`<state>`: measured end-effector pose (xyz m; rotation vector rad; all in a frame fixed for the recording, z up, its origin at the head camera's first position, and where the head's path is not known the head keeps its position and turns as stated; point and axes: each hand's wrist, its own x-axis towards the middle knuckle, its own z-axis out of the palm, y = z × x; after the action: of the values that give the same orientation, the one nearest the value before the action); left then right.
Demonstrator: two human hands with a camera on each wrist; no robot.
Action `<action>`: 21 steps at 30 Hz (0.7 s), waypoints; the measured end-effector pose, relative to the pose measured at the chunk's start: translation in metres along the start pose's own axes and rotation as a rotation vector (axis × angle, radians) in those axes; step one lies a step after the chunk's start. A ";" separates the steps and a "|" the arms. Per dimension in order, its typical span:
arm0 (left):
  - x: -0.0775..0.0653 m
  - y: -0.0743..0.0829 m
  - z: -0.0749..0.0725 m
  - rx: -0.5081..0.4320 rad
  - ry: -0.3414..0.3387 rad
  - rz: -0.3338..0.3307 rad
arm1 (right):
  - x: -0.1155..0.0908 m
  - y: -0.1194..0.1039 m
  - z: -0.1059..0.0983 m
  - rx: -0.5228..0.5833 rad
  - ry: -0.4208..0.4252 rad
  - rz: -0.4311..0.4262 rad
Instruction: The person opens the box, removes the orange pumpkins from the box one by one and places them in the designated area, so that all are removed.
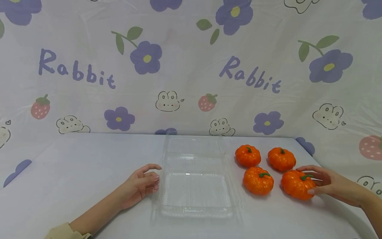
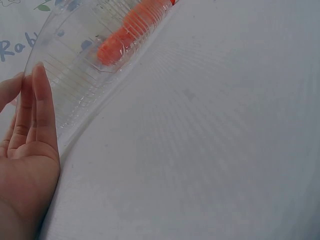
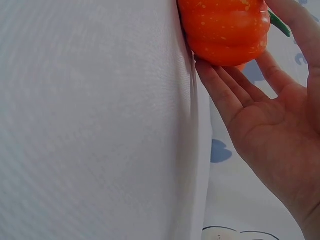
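A clear plastic clamshell box (image 1: pixel 191 210) lies opened on the white table, its lid (image 1: pixel 194 146) folded back towards the wall. My left hand (image 1: pixel 141 182) rests at the box's left edge, fingers fairly straight against its side; the left wrist view shows the hand (image 2: pixel 32 130) beside the ribbed wall (image 2: pixel 75 95). At the right, my right hand (image 1: pixel 334 186) holds the nearest-right orange pumpkin (image 1: pixel 293 184), thumb in front and fingers behind. This pumpkin (image 3: pixel 225 30) has a green stem and still appears to sit on the table.
Beside the box stand three more small orange pumpkins: one in front (image 1: pixel 258 182), one behind it (image 1: pixel 247 156) and one at the back right (image 1: pixel 281 159). A white cloth (image 1: pixel 185 66) printed with rabbits, flowers and strawberries hangs behind the table (image 1: pixel 89 159).
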<state>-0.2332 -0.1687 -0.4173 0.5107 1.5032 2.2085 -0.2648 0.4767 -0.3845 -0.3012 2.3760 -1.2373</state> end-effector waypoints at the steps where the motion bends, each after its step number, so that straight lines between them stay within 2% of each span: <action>1: 0.000 0.000 0.000 -0.002 -0.001 -0.001 | 0.000 0.000 0.000 -0.004 0.003 -0.002; 7: 0.001 -0.001 0.000 -0.011 -0.012 0.001 | -0.001 0.002 -0.001 0.001 -0.009 -0.012; 12: 0.001 -0.001 0.000 -0.003 -0.005 0.000 | -0.002 -0.001 0.000 -0.039 0.015 -0.014; 17: 0.001 -0.001 -0.001 0.001 0.007 -0.006 | -0.003 -0.008 -0.001 -0.047 0.022 -0.072; 21: 0.001 0.000 -0.002 -0.006 0.009 -0.009 | -0.004 -0.016 0.002 -0.106 0.093 -0.088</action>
<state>-0.2353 -0.1698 -0.4184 0.4919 1.5000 2.2111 -0.2602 0.4678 -0.3708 -0.3939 2.5380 -1.1900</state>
